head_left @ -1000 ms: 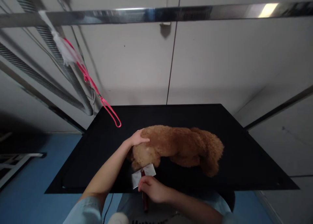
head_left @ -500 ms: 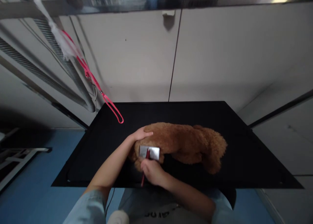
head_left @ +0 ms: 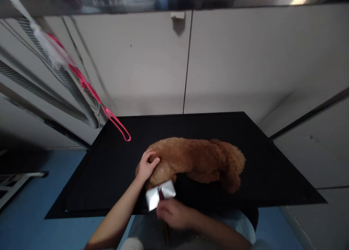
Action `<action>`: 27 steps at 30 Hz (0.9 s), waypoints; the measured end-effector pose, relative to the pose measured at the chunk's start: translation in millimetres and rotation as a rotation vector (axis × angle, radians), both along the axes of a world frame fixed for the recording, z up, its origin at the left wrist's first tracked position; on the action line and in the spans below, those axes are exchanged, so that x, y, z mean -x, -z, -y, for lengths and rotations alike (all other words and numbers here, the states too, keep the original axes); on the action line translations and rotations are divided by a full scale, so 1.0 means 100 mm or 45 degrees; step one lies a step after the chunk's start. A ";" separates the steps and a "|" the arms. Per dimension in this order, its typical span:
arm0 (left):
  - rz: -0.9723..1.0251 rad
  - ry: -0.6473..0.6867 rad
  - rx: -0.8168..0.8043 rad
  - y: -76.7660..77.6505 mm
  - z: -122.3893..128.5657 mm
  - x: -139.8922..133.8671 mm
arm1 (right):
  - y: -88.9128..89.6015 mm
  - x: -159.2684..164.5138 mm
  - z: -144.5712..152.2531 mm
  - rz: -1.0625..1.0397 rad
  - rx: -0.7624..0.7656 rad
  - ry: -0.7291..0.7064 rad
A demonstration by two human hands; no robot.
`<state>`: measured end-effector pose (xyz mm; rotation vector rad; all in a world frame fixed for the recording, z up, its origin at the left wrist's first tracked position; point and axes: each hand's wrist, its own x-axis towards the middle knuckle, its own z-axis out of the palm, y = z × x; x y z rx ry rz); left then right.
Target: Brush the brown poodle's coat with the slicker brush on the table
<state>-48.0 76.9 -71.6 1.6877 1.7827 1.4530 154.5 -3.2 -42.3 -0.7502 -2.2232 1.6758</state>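
Note:
A brown curly-coated dog (head_left: 188, 155) is on the black table (head_left: 114, 191), its fluffy head to the right. My left hand (head_left: 147, 164) grips its rump at the left end, thumb and fingers curved around the fur. In my right hand (head_left: 173, 211) is a slicker brush (head_left: 167, 189) with a silvery rectangular head and a dark red handle, held in closed fingers. The brush head is just below the dog's hind leg, close to the table's front edge. I cannot tell whether its pins touch the fur; they face away from me.
A pink loop leash (head_left: 117, 124) hangs over the table's back left corner. Behind it runs a grey ribbed hose (head_left: 79, 97) along the wall. A metal bar (head_left: 152, 2) crosses overhead. At the lower left, a white metal frame (head_left: 19, 182) stands on the blue floor.
The slicker brush has moved down off the hind leg toward the table's front edge, and its head has tilted. My left hand has shifted lower on the rump, fingers more curled. The view has turned slightly.

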 end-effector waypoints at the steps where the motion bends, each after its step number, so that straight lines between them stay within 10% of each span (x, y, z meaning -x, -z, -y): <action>1: 0.033 -0.071 0.017 0.10 0.03 -0.02 | 0.01 -0.02 -0.03 -0.034 -0.086 0.120; 4: 0.100 -0.286 0.070 0.33 -0.02 -0.01 | 0.06 -0.01 -0.08 -0.021 -0.182 0.277; 7: 0.068 -0.359 0.026 0.40 -0.16 0.07 | 0.14 0.02 -0.03 0.000 -0.013 -0.017; 12: -0.073 -0.378 0.024 0.33 -0.30 0.20 | 0.07 0.06 -0.13 -0.016 -0.190 0.229; 17: -0.125 -0.366 0.092 0.28 -0.44 0.30 | 0.12 0.14 -0.13 -0.017 0.054 -0.025; 21: -0.138 -0.378 0.106 0.23 -0.60 0.35 | 0.22 0.18 -0.20 -0.081 -0.066 0.278; 27: -0.191 -0.324 0.139 0.14 -0.74 0.38 | 0.23 0.13 -0.37 -0.055 -0.002 0.203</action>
